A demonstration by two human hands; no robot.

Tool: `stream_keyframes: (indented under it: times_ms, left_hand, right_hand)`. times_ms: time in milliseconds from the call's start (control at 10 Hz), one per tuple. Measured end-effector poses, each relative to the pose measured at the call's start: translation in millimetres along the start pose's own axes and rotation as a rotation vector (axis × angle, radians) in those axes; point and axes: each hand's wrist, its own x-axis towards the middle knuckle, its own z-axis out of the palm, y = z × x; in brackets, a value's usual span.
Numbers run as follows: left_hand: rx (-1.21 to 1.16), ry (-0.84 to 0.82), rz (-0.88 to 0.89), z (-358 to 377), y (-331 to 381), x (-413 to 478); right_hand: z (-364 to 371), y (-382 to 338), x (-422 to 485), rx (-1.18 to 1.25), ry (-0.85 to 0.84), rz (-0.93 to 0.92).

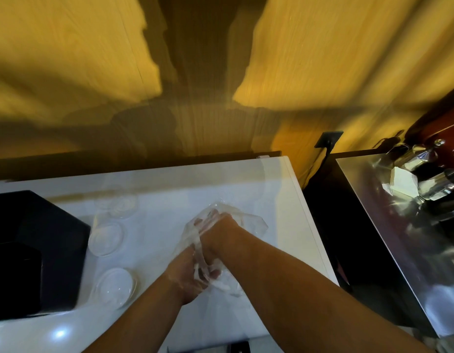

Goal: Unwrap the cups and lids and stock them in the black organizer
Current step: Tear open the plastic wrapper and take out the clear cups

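A clear plastic wrapper [248, 221] lies crumpled on the white counter [169, 189]. My right hand [215, 225] reaches inside it, fingers showing through the film. My left hand [192, 273] grips the wrapper's near end. Clear plastic lids or cups lie loose to the left: one [106, 236] beside the black organizer [24, 250], another [116, 286] nearer me, a fainter one [122, 205] farther back. The frame is blurred.
A yellow wood-grain wall rises behind the counter. A dark gap with a wall socket [329, 139] and cable separates the counter from a steel surface [389, 225] on the right, which carries shiny metal pots [429, 171].
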Motion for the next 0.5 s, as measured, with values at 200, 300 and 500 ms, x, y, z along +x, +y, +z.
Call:
stream_keyframes:
  times_ms: [200,300,500]
  left_hand:
    - [0.061,0.059,-0.010,-2.8,10.4,17.7]
    - [0.101,0.060,-0.024,-6.4,11.5,25.9]
    - [0.249,0.063,-0.035,-16.0,10.6,42.8]
  right_hand:
    - [-5.8,8.8,3.4,0.102,-0.049,0.006]
    - [-12.7,12.2,2.6,0.121,-0.056,0.008]
    - [-22.9,14.2,-0.3,0.103,-0.151,-0.013]
